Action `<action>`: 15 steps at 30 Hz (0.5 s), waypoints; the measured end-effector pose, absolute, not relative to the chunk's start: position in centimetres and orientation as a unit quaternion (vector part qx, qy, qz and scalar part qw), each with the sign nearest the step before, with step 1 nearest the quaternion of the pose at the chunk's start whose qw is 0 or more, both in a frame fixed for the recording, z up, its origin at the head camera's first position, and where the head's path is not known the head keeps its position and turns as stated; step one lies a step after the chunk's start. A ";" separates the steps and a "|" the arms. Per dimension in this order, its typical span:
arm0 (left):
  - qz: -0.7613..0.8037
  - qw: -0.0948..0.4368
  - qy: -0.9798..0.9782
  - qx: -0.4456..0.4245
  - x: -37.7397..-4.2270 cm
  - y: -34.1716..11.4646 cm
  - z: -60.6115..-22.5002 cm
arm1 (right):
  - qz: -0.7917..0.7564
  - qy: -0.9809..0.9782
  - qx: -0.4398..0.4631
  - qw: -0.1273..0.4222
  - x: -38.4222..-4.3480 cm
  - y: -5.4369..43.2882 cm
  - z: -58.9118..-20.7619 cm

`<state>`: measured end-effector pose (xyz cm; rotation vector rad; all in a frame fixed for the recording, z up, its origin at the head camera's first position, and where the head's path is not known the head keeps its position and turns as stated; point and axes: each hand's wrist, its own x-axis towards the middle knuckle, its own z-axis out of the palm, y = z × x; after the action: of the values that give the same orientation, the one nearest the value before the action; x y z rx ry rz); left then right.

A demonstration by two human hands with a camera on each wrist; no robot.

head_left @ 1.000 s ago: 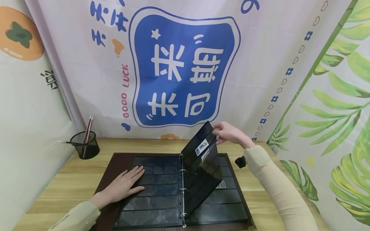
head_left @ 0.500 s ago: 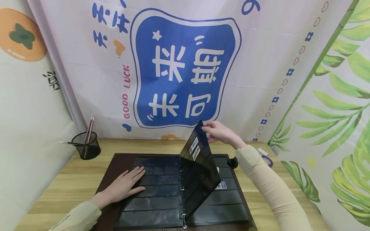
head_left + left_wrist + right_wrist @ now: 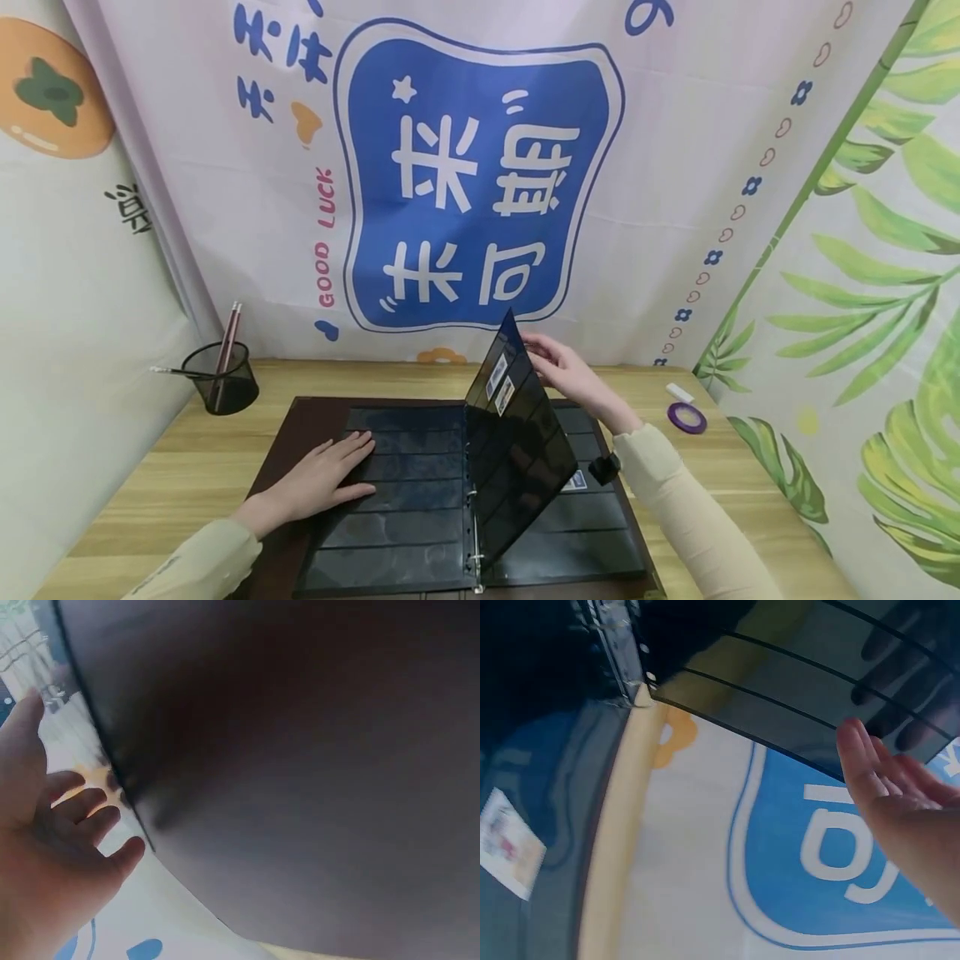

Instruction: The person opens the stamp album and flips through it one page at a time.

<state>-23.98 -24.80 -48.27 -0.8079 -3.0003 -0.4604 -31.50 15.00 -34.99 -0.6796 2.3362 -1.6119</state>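
Note:
A stamp album with a dark brown cover [image 3: 315, 417] lies spread on the table, with black strip-pocket pages on metal rings [image 3: 472, 493]. One page [image 3: 521, 442] stands raised from the rings, bearing two stamps [image 3: 506, 396] near its top. My right hand [image 3: 562, 371] is behind this page's upper outer edge; in the right wrist view its extended fingers [image 3: 855, 754] meet the page, which mirrors them. My left hand [image 3: 322, 479] rests with fingers spread on the flat left page [image 3: 405, 533]. Part of another stamp [image 3: 575, 481] shows on the right page below.
A black mesh pen cup [image 3: 221, 379] with pencils stands at the back left. At the right lie a purple-rimmed round item [image 3: 687, 418] and a small white block [image 3: 679, 393]. A printed cloth [image 3: 480, 192] hangs behind the table.
The raised page has swung left, bringing its two stamps into fuller view. My right hand has followed leftward, its pinch on the edge loosened. The left hand stays put.

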 end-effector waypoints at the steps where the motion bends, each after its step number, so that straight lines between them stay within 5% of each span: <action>1: -0.161 -0.005 -0.954 -0.254 -24.1 -24.5 -48.0 | -0.553 0.792 -0.232 0.111 -31.3 15.1 -35.4; 15: -0.387 -0.006 -0.890 -0.241 -27.0 -13.3 -37.5 | -0.537 0.775 -0.319 0.098 -29.1 14.7 -39.8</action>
<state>-27.00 -13.29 -37.47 -0.7603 -2.8074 -1.2212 -29.12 14.72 -39.79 -0.9444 2.2930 -1.5881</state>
